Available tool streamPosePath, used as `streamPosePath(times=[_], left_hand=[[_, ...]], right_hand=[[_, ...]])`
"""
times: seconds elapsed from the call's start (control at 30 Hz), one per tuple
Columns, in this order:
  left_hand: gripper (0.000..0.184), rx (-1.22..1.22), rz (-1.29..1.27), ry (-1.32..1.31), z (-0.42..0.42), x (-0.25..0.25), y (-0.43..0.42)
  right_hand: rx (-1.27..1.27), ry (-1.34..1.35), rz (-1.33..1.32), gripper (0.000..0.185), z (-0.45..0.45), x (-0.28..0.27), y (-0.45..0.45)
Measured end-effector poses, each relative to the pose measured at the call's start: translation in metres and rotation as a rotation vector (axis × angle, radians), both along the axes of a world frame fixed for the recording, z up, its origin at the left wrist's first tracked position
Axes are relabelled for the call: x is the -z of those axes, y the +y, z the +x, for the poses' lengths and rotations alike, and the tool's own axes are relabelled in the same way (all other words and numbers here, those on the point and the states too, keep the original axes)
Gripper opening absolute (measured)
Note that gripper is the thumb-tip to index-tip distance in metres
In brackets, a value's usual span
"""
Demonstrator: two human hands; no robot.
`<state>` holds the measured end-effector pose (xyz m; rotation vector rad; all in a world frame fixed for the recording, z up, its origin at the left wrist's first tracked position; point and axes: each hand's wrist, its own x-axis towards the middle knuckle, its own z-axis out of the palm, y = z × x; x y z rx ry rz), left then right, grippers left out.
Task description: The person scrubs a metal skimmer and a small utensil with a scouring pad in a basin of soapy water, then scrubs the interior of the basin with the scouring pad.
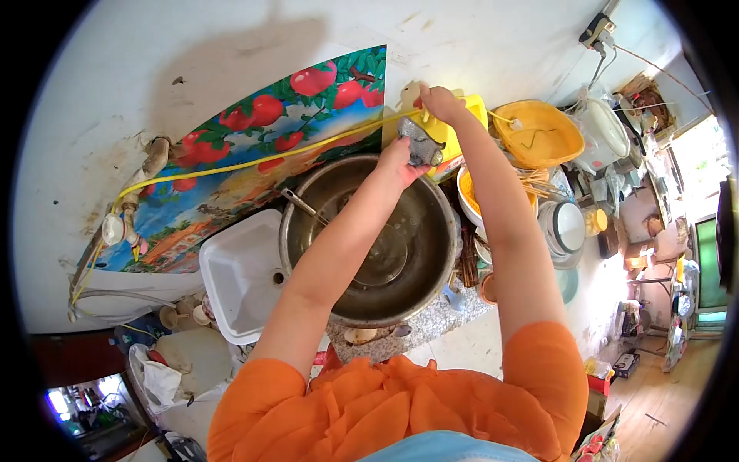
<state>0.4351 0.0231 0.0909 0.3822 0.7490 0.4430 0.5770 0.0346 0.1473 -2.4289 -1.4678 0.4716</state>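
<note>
My left hand (400,162) is wrapped round a grey, cloth-like bundle (420,143) above the back right rim of a large metal basin (444,254). Higher up and to the right, my right hand (440,104) has its fingers closed at the top of a yellow container (471,115), by the end of a thin yellow hose (285,154). What its fingers hold is too small to make out. A metal handle (302,203) leans over the basin's left rim.
A white plastic sink (245,269) lies left of the basin. To the right are a yellow bowl (539,135), a white bucket (469,192), chopsticks (539,183) and stacked dishes (568,227). A fruit poster (262,154) covers the wall behind.
</note>
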Motion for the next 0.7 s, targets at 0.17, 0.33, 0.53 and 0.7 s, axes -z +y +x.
streamPosePath(times=[0.17, 0.33, 0.53, 0.7], left_hand=[[0.033, -0.057, -0.026, 0.021, -0.011, -0.001, -0.002], [0.028, -0.031, -0.090, -0.032, -0.009, 0.016, 0.005], [0.031, -0.045, -0.055, 0.008, -0.019, -0.002, -0.003], [0.031, -0.085, -0.110, 0.016, -0.020, 0.005, -0.006]], right_hand=[[-0.051, 0.075, 0.000, 0.037, 0.004, 0.004, 0.002], [0.021, -0.003, -0.003, 0.044, -0.009, -0.003, -0.005], [0.082, -0.005, -0.045, 0.050, 0.013, 0.014, 0.012], [0.084, 0.061, -0.005, 0.055, -0.001, 0.011, 0.002]])
